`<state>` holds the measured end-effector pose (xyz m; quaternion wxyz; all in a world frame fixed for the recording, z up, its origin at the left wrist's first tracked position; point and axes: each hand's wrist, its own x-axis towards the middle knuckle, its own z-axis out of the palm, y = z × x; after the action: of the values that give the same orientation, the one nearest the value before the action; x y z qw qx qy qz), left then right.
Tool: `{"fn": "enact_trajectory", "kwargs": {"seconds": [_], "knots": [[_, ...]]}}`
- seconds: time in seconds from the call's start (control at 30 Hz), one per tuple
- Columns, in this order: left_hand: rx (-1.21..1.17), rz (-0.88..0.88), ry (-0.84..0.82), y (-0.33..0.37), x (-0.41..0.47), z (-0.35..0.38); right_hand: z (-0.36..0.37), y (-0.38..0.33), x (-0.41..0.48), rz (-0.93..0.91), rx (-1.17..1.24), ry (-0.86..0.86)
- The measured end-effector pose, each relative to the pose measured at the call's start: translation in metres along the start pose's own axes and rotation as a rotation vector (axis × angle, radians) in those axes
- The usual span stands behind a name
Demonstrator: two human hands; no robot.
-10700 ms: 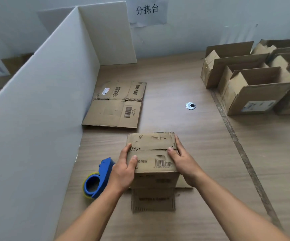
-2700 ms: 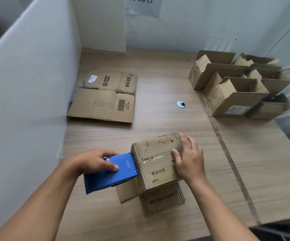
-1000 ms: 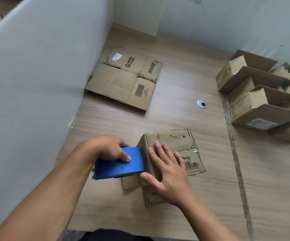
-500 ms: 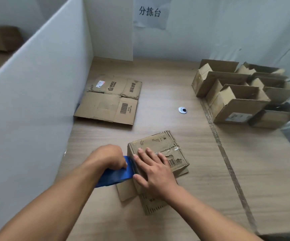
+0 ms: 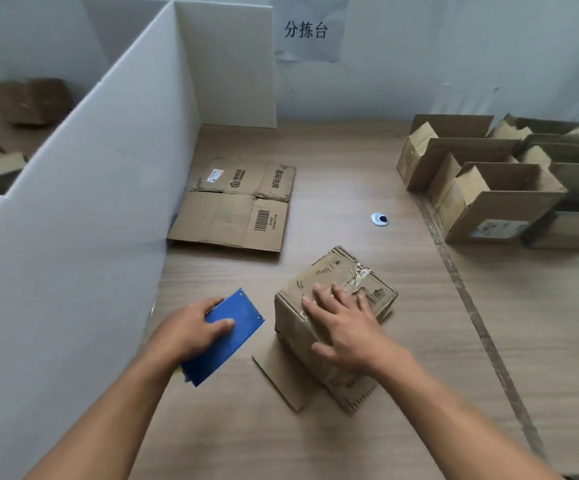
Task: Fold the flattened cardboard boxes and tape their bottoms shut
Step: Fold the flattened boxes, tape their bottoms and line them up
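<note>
Cardboard box (image 5: pixel 333 271), brown, standing on the wooden table (image 5: pixel 350 161). Its upper face was closed, and a strip of clear tape (image 5: pixel 359 273) ran across the seam. Loose flaps (image 5: pixel 281 372) lay flat on the table at the box's near foot.

Right hand (image 5: pixel 343 323): on top of the box, fingers straight and spread, pressing flat on the taped face, thumb down the near side. It clasped nothing.

Left hand (image 5: pixel 191 327): left of the box and apart from it, fingers curled round a blue dispenser (image 5: pixel 243 313), thumb across its flat face. The dispenser's front edge pointed at the box without touching it.

Flat cardboard (image 5: pixel 232 209): unfolded, barcode and print upward, beyond the box to its left, against the foot of the partition.

Partition (image 5: pixel 73 220): white board, upright, well left of the box.

Open boxes (image 5: pixel 489 188): a cluster, flaps up, well beyond the box to its right.

Grommet (image 5: pixel 379 219): round, metal-rimmed, set in the table just beyond the box.

Paper sign (image 5: pixel 305 29): on the wall far behind the box, printed with three characters.
</note>
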<state>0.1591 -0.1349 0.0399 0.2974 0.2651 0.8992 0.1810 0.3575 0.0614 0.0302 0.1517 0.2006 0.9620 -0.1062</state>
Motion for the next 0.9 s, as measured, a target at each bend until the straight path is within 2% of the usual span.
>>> {"fn": "enact_trajectory", "kwargs": {"seconds": [0.17,0.3,0.37,0.47,0.53,0.67,0.73,0.9], "knots": [[-0.118,0.034,0.060,-0.006,-0.003,0.002,-0.014,0.013,-0.002,0.077,-0.016,-0.049],[-0.209,0.073,0.103,-0.002,-0.005,0.008,0.009,-0.004,0.006,0.160,0.023,0.155],[-0.224,0.083,0.115,0.000,-0.004,0.010,0.020,-0.007,0.011,0.168,0.021,0.199],[-0.224,0.091,0.126,0.002,-0.002,0.012,0.031,-0.002,0.013,0.127,-0.002,0.283],[-0.221,0.114,0.136,0.004,-0.001,0.011,0.029,0.007,0.011,0.008,-0.047,0.306],[-0.266,0.196,0.150,0.009,-0.005,0.004,0.024,0.042,0.012,-0.253,-0.167,0.210],[-0.263,0.237,0.150,0.011,-0.007,0.001,0.018,0.058,0.018,-0.284,-0.215,0.220],[-0.213,0.341,0.125,0.015,-0.008,0.000,0.012,0.068,0.013,-0.223,-0.166,0.144]]}}
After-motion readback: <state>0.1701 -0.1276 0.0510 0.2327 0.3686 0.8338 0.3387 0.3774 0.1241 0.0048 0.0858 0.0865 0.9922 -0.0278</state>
